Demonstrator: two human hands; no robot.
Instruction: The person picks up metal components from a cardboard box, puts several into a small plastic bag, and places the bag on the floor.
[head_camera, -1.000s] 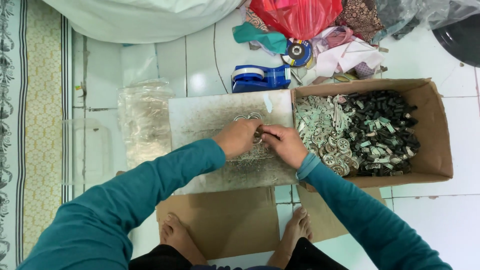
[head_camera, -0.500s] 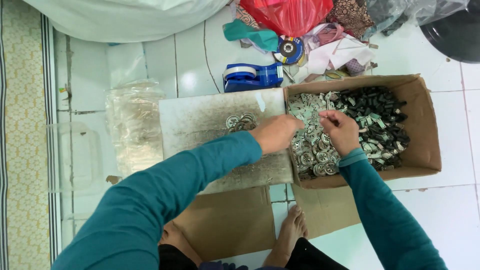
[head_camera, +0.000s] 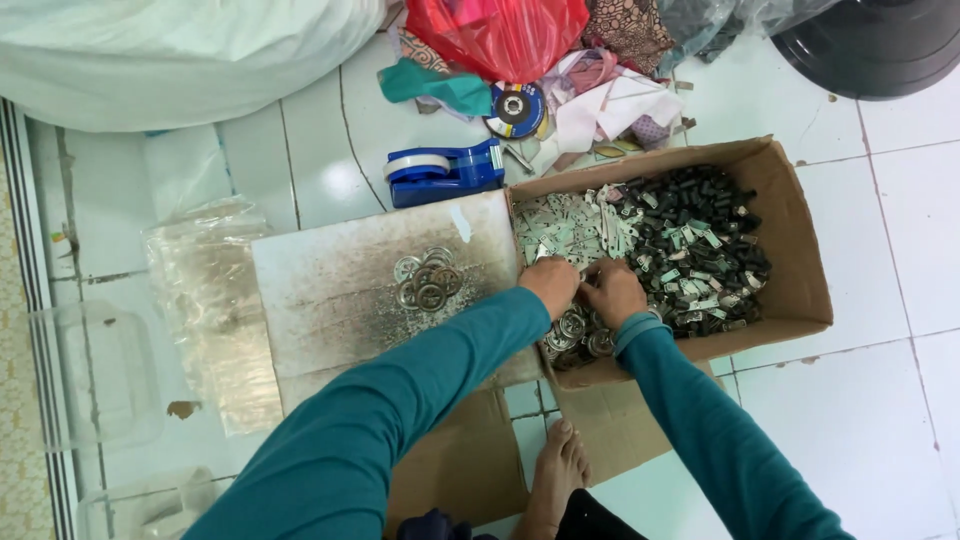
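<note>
Both hands now together inside cardboard box (head_camera: 790, 250), off the board; left hand (head_camera: 550, 285) and right hand (head_camera: 612, 292) curled over metal rings (head_camera: 572, 330), grip hidden. Small ring pile (head_camera: 425, 280) left behind on speckled board (head_camera: 330, 300), leftward

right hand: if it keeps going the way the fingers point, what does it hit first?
The right hand points up and away, into the box. First in line looks like the pale flat metal pieces just past its fingertips; the black parts lie further right. Depth is unclear: it may already touch them.
</note>
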